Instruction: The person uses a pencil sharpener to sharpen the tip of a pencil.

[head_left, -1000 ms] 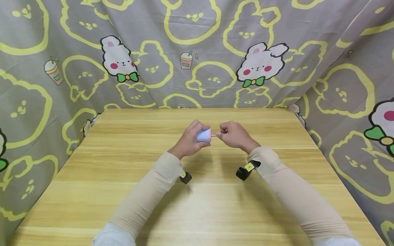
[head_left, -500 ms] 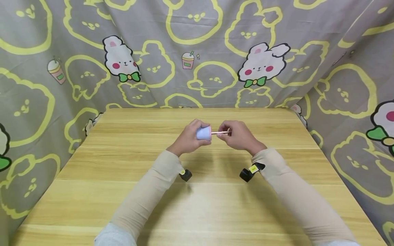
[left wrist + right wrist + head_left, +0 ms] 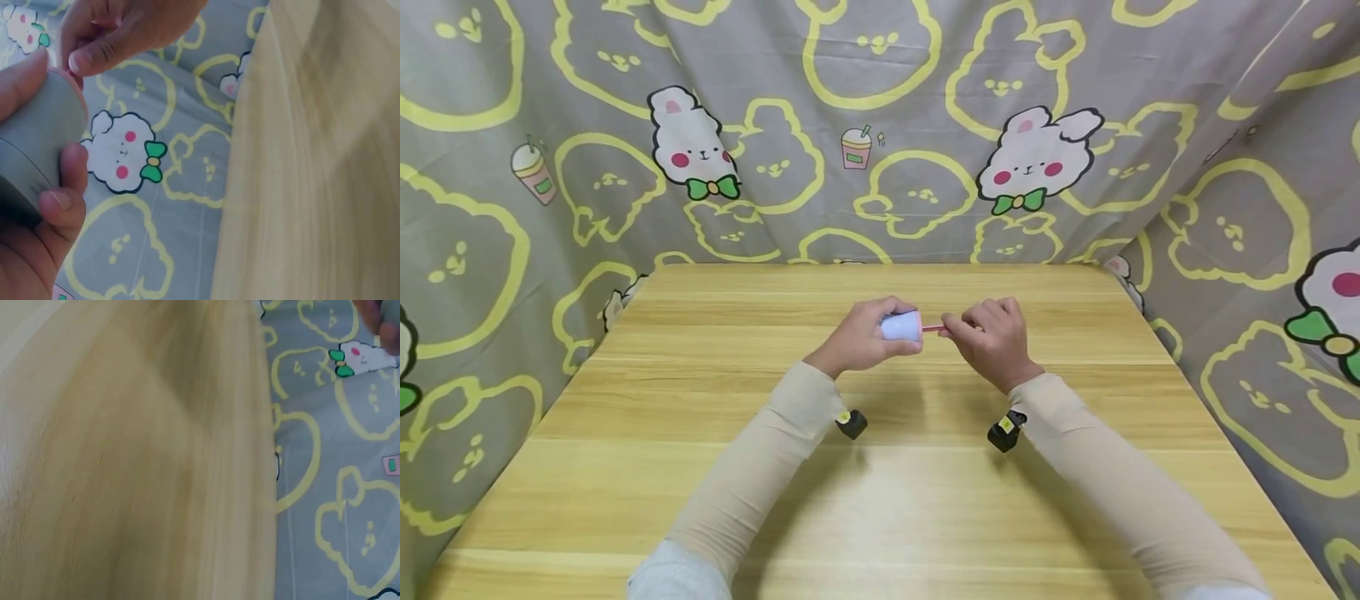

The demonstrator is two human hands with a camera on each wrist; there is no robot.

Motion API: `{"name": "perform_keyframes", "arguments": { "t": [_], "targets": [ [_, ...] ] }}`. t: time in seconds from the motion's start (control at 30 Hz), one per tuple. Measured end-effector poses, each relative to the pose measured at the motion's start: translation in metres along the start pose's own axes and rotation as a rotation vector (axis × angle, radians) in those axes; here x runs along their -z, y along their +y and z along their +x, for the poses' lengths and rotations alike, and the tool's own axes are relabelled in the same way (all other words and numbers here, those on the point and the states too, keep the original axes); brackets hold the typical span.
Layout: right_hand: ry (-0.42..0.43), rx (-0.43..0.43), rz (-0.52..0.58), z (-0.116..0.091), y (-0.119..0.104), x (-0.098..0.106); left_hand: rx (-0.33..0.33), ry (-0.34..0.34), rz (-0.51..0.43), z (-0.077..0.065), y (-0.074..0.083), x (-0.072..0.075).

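Note:
My left hand (image 3: 859, 337) grips a pale blue, slightly tapered pencil sharpener (image 3: 901, 326) with a pink rim, held on its side above the table. From its pink end, facing right, a thin reddish pencil (image 3: 932, 328) sticks out. My right hand (image 3: 996, 340) pinches that pencil between thumb and fingers and covers its outer part. In the left wrist view the sharpener (image 3: 47, 125) looks grey with a seam line, and the right hand (image 3: 134, 34) is close to its rim. In the right wrist view only a few left-hand fingers (image 3: 389, 337) show at the upper corner.
Beneath both hands lies a light wooden table (image 3: 880, 508). A patterned grey curtain (image 3: 775, 50) hangs behind it and along both sides. Each wrist carries a small black camera, the left camera (image 3: 852, 424) and the right camera (image 3: 1004, 432).
My right hand slid outward along the pencil, baring more of it, then turned at the wrist, its knuckles now higher. The left hand and sharpener have shifted only slightly right.

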State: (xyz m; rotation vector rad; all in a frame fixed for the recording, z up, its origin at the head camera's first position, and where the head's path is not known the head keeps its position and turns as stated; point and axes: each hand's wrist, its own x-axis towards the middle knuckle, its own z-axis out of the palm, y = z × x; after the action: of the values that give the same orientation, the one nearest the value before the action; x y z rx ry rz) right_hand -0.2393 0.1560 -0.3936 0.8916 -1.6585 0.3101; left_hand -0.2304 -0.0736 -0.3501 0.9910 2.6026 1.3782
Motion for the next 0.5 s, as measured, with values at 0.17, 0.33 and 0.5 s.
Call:
{"name": "perform_keyframes", "arguments": {
  "t": [0.17,0.33,0.5],
  "targets": [
    [0.047,0.069,0.069,-0.005,0.001,-0.007,-0.022,-0.029,-0.022,0.0,-0.006,-0.001],
    [-0.084,0.032,0.125,-0.004,-0.002,-0.007,-0.091,-0.01,0.022,-0.001,-0.012,-0.003],
    [-0.296,-0.107,0.184,0.004,-0.008,-0.001,-0.158,0.038,0.08,-0.002,-0.016,-0.005]
  ]
}}
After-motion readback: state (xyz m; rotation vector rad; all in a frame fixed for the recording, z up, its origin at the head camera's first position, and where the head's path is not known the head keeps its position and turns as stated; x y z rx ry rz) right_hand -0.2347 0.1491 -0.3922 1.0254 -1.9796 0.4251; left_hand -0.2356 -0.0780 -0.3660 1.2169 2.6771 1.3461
